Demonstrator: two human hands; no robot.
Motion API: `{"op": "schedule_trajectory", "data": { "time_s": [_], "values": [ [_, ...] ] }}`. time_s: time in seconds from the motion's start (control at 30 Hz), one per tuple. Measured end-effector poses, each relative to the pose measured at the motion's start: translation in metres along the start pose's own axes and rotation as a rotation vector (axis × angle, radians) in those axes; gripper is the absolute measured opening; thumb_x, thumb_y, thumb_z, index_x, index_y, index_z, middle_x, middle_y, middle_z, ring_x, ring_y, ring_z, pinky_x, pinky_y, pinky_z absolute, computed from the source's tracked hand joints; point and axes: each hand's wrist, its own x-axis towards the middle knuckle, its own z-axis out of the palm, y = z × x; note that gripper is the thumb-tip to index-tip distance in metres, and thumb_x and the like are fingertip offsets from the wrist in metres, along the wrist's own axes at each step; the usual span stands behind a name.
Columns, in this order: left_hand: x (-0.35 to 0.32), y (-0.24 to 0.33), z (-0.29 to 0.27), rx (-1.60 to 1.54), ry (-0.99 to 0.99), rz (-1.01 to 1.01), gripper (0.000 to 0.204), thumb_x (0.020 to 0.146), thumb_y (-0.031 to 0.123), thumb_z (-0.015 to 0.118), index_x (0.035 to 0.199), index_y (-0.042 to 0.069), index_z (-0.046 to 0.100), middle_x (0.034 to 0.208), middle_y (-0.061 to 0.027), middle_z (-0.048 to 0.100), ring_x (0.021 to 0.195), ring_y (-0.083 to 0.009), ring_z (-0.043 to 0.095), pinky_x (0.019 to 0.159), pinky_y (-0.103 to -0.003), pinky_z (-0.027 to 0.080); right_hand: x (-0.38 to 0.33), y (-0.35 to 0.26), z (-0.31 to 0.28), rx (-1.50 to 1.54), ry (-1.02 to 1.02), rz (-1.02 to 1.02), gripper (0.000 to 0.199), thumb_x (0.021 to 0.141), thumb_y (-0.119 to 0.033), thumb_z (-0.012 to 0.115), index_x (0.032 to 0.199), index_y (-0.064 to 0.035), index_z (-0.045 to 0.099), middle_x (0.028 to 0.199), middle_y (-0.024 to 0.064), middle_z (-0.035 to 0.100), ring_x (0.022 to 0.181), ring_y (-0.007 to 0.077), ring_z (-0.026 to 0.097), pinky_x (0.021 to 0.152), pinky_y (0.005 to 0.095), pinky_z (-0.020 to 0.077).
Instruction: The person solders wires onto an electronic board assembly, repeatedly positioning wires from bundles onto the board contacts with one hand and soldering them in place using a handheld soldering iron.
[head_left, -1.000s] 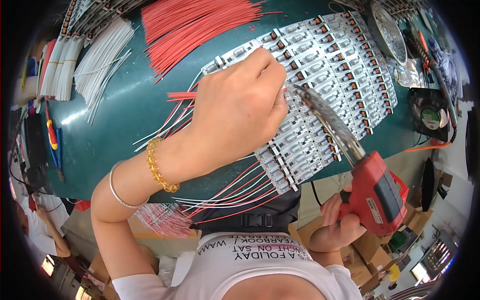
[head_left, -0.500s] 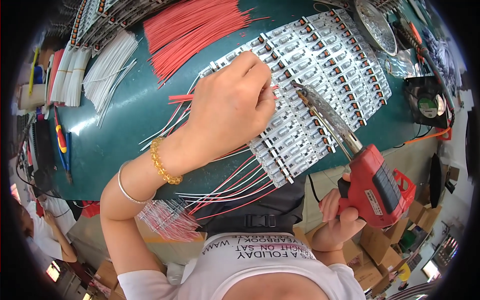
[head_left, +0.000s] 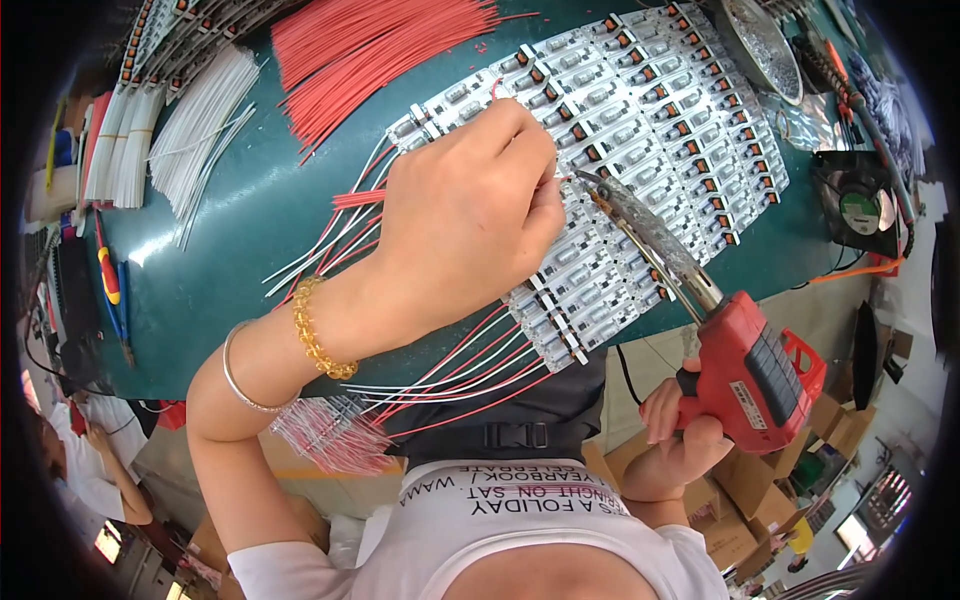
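Note:
My left hand [head_left: 470, 200] lies over the left part of a panel of small circuit boards [head_left: 640, 130], its thumb and fingers pinched together. Short red wires [head_left: 358, 199] stick out on the wrist side of that hand; their middle is hidden under it. In my right hand [head_left: 688, 425] is a red soldering gun [head_left: 750, 370], gripped by its handle. The gun's dark tip [head_left: 585, 178] points at the boards just right of my left fingertips. Red and white wires [head_left: 460, 375] trail from the panel's left and near edges.
Bundles of red wires [head_left: 380, 60] and white wires [head_left: 200, 130] lie on the green table [head_left: 210, 290]. Farther right are a metal bowl [head_left: 760, 50] and a black fan [head_left: 855, 205]. A screwdriver [head_left: 108, 272] rests at left. Another person [head_left: 105, 460] sits beyond.
The soldering gun's tip has come closer to my left fingertips. A red wire end now shows above my left hand. The table view has shifted slightly left.

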Motion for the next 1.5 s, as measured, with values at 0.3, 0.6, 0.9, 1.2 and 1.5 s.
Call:
{"op": "schedule_trajectory", "data": {
  "time_s": [0.3, 0.6, 0.9, 1.2, 1.5],
  "values": [
    [-0.001, -0.001, 0.003, 0.035, 0.019, 0.014, 0.013, 0.070, 0.001, 0.066, 0.073, 0.004, 0.054, 0.081, -0.0051, 0.058, 0.057, -0.0188, 0.058, 0.048, -0.028, 0.045, -0.021, 0.029, -0.030, -0.190, 0.114, -0.032, 0.074, 0.077, -0.057, 0.064, 0.108, 0.0084, 0.047, 0.049, 0.0014, 0.046, 0.037, 0.0102, 0.042, 0.040, 0.0229, 0.0370],
    [-0.002, 0.000, 0.002, 0.045, 0.029, 0.024, 0.011, 0.071, 0.002, 0.066, 0.073, 0.004, 0.055, 0.078, -0.0050, 0.056, 0.056, -0.0199, 0.058, 0.048, -0.029, 0.044, -0.010, 0.009, -0.005, -0.070, 0.030, -0.071, 0.081, 0.079, -0.055, 0.064, 0.120, 0.0121, 0.043, 0.047, 0.0001, 0.045, 0.037, 0.0095, 0.042, 0.040, 0.0229, 0.0367],
    [-0.001, -0.001, 0.000, 0.062, 0.002, 0.057, 0.010, 0.073, 0.007, 0.066, 0.075, 0.004, 0.057, 0.082, -0.0066, 0.056, 0.061, -0.0230, 0.059, 0.051, -0.032, 0.047, -0.008, 0.001, 0.002, 0.075, 0.069, -0.029, 0.076, 0.078, -0.052, 0.067, 0.116, 0.0099, 0.044, 0.051, 0.0011, 0.046, 0.041, 0.0108, 0.044, 0.041, 0.0242, 0.0375],
    [0.006, 0.000, -0.028, -0.155, -0.219, -0.056, 0.010, 0.077, 0.003, 0.067, 0.079, 0.000, 0.057, 0.094, -0.0120, 0.055, 0.070, -0.0270, 0.057, 0.065, -0.036, 0.046, -0.012, 0.009, -0.014, 0.100, 0.121, -0.037, 0.077, 0.080, -0.051, 0.065, 0.118, 0.0114, 0.041, 0.050, 0.0014, 0.045, 0.039, 0.0109, 0.043, 0.040, 0.0238, 0.0364],
    [-0.001, 0.023, -0.017, 0.115, 0.065, 0.099, 0.014, 0.073, 0.008, 0.070, 0.065, 0.009, 0.059, 0.058, 0.0015, 0.055, 0.064, -0.0192, 0.051, 0.070, -0.034, 0.032, -0.013, 0.007, -0.024, 0.094, 0.024, -0.021, 0.082, 0.084, -0.058, 0.055, 0.122, 0.0125, 0.039, 0.047, -0.0006, 0.043, 0.037, 0.0086, 0.038, 0.040, 0.0217, 0.0332]
  ]
}}
